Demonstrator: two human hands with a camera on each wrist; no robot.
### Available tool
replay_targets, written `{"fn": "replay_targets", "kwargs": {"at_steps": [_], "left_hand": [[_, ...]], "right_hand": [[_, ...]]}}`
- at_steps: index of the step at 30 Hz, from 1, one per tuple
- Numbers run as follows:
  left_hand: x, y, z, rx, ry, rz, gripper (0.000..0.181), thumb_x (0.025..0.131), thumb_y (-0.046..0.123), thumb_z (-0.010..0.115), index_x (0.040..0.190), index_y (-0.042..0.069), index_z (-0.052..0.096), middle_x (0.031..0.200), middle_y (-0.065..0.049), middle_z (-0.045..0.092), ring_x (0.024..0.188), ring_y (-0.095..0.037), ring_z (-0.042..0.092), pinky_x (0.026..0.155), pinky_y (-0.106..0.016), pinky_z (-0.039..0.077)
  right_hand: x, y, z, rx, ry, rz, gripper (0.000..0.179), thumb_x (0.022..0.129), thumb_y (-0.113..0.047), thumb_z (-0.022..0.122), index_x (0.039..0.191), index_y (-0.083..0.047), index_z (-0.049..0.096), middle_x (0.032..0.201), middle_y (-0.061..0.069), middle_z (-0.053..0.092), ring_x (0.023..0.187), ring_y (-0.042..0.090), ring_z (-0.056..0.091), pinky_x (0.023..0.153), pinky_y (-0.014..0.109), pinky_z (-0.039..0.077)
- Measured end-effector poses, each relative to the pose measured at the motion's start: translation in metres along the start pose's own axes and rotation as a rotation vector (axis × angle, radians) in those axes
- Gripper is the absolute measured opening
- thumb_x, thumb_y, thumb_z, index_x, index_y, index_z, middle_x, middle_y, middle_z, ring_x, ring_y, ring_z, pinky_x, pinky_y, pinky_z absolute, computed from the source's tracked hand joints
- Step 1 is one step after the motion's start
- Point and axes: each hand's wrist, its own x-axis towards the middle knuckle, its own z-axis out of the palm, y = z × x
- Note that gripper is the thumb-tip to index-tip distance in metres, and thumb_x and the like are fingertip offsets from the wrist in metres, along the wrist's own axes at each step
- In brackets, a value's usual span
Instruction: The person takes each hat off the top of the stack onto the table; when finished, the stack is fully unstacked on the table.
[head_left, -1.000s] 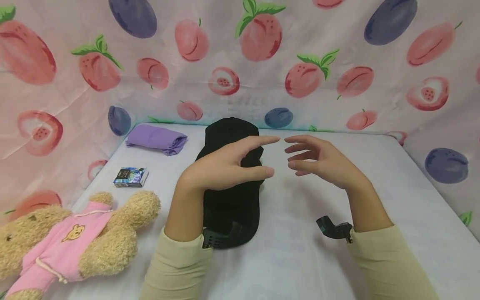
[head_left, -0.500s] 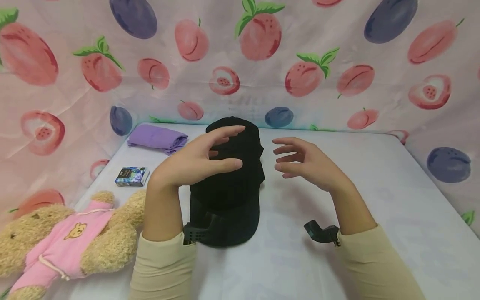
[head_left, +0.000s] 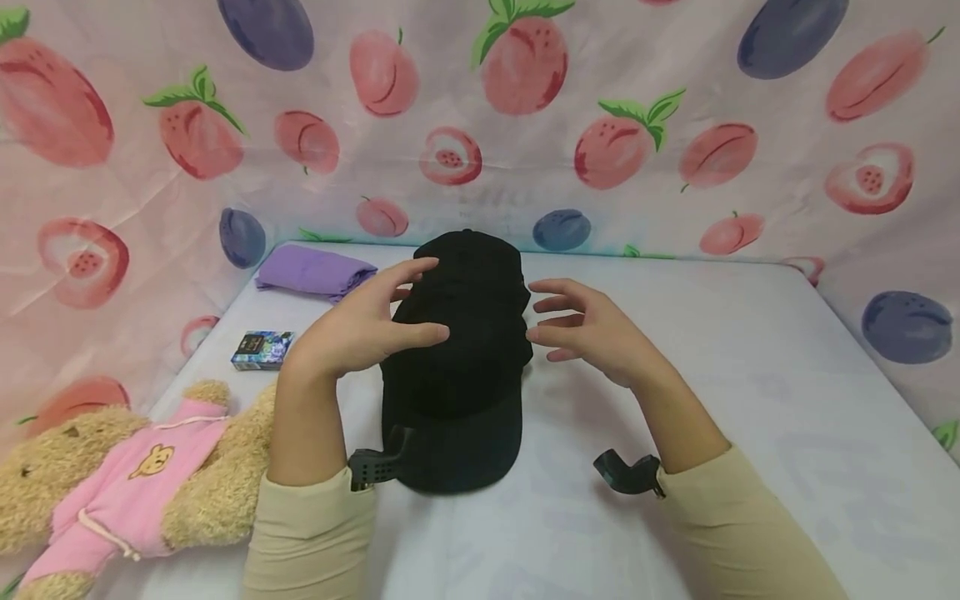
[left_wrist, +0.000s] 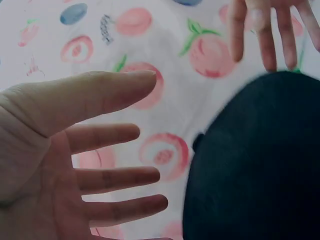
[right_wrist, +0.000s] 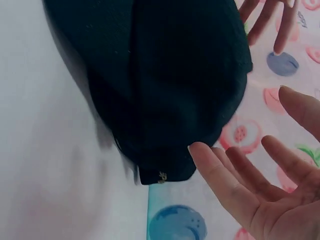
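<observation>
Head view: seemingly nested black caps (head_left: pixel 461 383) sit on the white table (head_left: pixel 720 350); the left hand (head_left: pixel 360 325) and right hand (head_left: pixel 588 329) flank them, fingers loosely spread, both grasping nothing; the reach looks nearly done, no grip is made yet, and right-hand contact is unclear

Overlapping black caps (head_left: pixel 461 367), crowns (head_left: pixel 472 258) up, rounded brim (head_left: pixel 461 454) at the near end, on a white table (head_left: pixel 750 350)
</observation>
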Motion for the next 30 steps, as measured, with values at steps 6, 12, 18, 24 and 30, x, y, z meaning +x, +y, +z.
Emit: {"fn": "replay_targets", "kwargs": {"at_steps": [6,12,18,24,30], "left_hand": [[0.002,-0.014,0.004,0.015,-0.005,-0.09,0.089,0.091,0.031,0.078,0.164,0.021,0.029,0.166,-0.014,0.031,0.152,-0.039,0.033,0.116,-0.06,0.039],[0.002,-0.024,0.009,0.028,-0.03,-0.164,0.095,0.089,0.033,0.08,0.165,0.019,0.024,0.162,-0.021,0.034,0.149,-0.043,0.035,0.116,-0.06,0.038],[-0.001,-0.033,0.01,0.091,-0.061,-0.226,0.1,0.088,0.036,0.08,0.165,0.015,0.021,0.156,-0.026,0.04,0.143,-0.042,0.043,0.112,-0.059,0.042],[-0.003,-0.042,0.014,0.017,-0.133,-0.322,0.111,0.087,0.035,0.082,0.167,0.017,0.007,0.162,-0.031,0.028,0.144,-0.044,0.042,0.084,-0.049,0.059],[-0.002,-0.05,0.019,-0.053,-0.152,-0.356,0.112,0.088,0.036,0.082,0.167,0.018,0.005,0.165,-0.031,0.023,0.14,-0.043,0.047,0.079,-0.046,0.062]], "right_hand": [[0.003,0.001,0.008,-0.018,-0.008,0.029,0.074,0.093,-0.02,0.077,0.158,-0.018,0.041,0.154,0.018,0.045,0.134,0.038,0.056,0.09,0.048,0.061],[0.005,0.003,0.018,-0.026,0.009,0.105,0.088,0.091,-0.022,0.08,0.163,-0.02,0.029,0.16,0.018,0.037,0.14,0.04,0.049,0.091,0.05,0.061],[0.006,0.009,0.027,-0.047,0.0,0.184,0.083,0.091,-0.025,0.079,0.16,-0.016,0.034,0.16,0.021,0.035,0.133,0.041,0.057,0.089,0.051,0.061],[0.007,0.015,0.035,-0.023,0.035,0.221,0.076,0.091,-0.026,0.079,0.156,-0.015,0.04,0.157,0.021,0.039,0.128,0.041,0.06,0.083,0.049,0.063],[0.005,0.018,0.038,0.046,0.053,0.258,0.078,0.092,-0.028,0.079,0.157,-0.016,0.038,0.155,0.02,0.041,0.128,0.042,0.059,0.083,0.052,0.062]]}}
